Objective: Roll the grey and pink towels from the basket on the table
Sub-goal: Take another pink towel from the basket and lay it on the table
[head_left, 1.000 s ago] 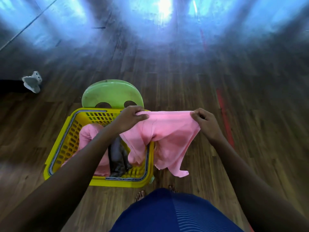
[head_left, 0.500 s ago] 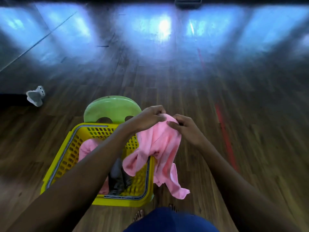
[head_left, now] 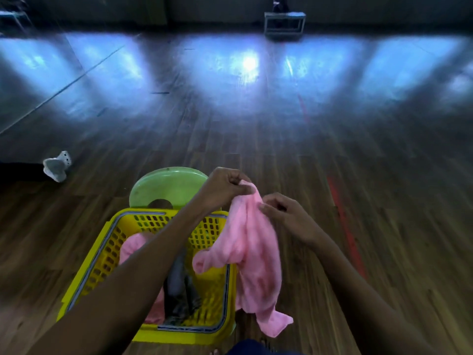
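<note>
A pink towel (head_left: 252, 249) hangs bunched in the air, draped over the right rim of a yellow basket (head_left: 102, 254). My left hand (head_left: 225, 187) pinches the towel's top edge. My right hand (head_left: 286, 216) is beside it with curled fingers touching the cloth just below the top; whether it still grips is unclear. Inside the basket lie another pink towel (head_left: 133, 245) and a grey towel (head_left: 179, 285), partly hidden by my left forearm.
The basket stands on a green plastic stool (head_left: 166, 188) over a wooden floor. A small white and grey object (head_left: 56, 166) lies on the floor at the left. A red line (head_left: 345, 226) runs along the floor on the right. A grey box (head_left: 284, 23) stands far back.
My hands came together, so the pink towel went from spread wide to bunched and hanging. The view tilted up, showing more of the far floor.
</note>
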Demonstrator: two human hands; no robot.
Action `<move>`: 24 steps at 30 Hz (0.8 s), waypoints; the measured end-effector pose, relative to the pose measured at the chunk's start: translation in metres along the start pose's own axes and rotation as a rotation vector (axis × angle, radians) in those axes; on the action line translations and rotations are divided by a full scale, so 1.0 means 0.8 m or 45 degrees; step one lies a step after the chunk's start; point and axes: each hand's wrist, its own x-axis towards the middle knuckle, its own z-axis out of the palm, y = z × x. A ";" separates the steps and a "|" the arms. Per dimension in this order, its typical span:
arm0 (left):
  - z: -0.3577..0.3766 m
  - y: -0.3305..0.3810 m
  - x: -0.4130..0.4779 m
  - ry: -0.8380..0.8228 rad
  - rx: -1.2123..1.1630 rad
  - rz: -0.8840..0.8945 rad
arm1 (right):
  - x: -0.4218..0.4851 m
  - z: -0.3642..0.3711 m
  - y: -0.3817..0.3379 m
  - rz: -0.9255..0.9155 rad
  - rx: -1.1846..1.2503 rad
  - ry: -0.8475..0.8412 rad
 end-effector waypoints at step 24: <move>0.045 0.009 0.020 0.022 0.327 0.132 | 0.043 -0.036 -0.056 -0.109 0.292 0.675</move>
